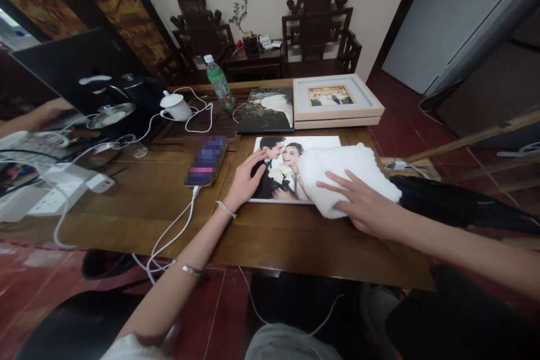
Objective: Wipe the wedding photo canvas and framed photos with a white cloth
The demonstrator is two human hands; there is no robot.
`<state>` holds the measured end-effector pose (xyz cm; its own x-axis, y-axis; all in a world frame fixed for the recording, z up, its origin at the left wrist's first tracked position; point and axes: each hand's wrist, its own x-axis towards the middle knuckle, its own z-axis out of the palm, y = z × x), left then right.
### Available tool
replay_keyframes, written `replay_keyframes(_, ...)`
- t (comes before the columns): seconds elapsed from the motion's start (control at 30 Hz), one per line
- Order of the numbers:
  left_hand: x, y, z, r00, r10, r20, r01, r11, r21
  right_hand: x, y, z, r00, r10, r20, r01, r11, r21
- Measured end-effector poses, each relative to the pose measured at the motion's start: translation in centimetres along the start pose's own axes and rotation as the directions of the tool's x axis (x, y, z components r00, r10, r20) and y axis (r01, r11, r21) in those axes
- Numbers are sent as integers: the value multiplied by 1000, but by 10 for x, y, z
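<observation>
A glossy wedding photo panel (278,183) of a couple lies flat on the wooden table in front of me. My left hand (247,175) rests at its left edge, fingers stretched over the dark suit in the picture, steadying nothing else. Over the panel's right part lies a folded white fluffy towel (358,166). My right hand (358,197) holds the towel from the near side, with some fingers spread on top and the lower ones partly hidden by its folds. The towel covers the panel's right end.
Behind the panel lie a dark photo panel (265,109) and a stacked wooden picture frame (337,102). To the left are a charging phone (206,160), a green bottle (220,83), a white lidded cup (175,106) and power strips (63,185). Another person's arm (37,115) shows at far left.
</observation>
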<state>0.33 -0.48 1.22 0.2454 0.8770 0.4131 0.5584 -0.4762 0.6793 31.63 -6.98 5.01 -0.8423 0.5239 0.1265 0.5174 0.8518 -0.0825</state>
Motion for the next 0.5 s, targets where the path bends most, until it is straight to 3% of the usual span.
replay_keyframes(0.2,0,-1,0,1000,15,-1,-15,1000,-12,19,25,-3,999,-25,22,24,1000,3)
replay_keyframes(0.37,0,0,-1,1000,6,-4,-6,1000,-8,40,48,-5,999,53,13,-53,999,-5)
replay_keyframes(0.5,0,0,-1,1000,10,-3,-10,1000,-10,45,50,-2,996,86,17,-85,996,-32)
